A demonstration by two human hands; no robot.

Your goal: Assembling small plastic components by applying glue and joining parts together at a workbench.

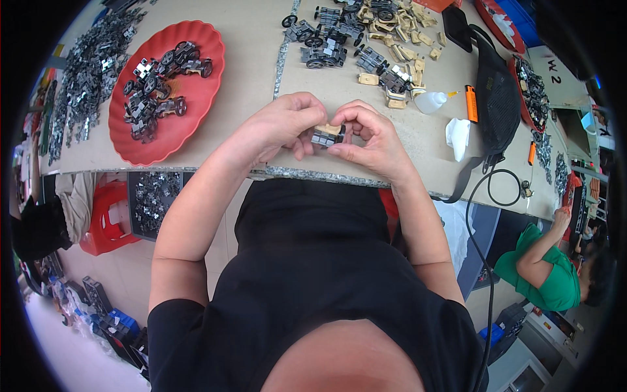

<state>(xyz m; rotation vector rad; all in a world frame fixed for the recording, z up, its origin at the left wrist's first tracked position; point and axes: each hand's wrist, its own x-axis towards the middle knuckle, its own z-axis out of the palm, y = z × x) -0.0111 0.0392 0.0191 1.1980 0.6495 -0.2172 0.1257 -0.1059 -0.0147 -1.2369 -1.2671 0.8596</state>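
Note:
Between both hands, just above the table's near edge, is a small toy car [327,135] with a tan body part, a grey chassis and black wheels. My left hand [290,124] pinches its left side, the fingertips partly hidden. My right hand [371,138] is curled round the right end, thumb below and forefinger above. Beyond them lie several grey toy car chassis [326,53] with black wheels and a heap of tan body parts [408,36]. A red scalloped plate [204,98] to the left holds several assembled dark chassis [157,88].
Right of my hands stand a white squeeze bottle [431,101], an orange lighter [471,103], a crumpled white tissue [458,138] and a black waist bag [495,98]. Dark parts [91,78] are heaped far left. A person in green [542,271] sits at the right, beyond a hanging cable [471,228].

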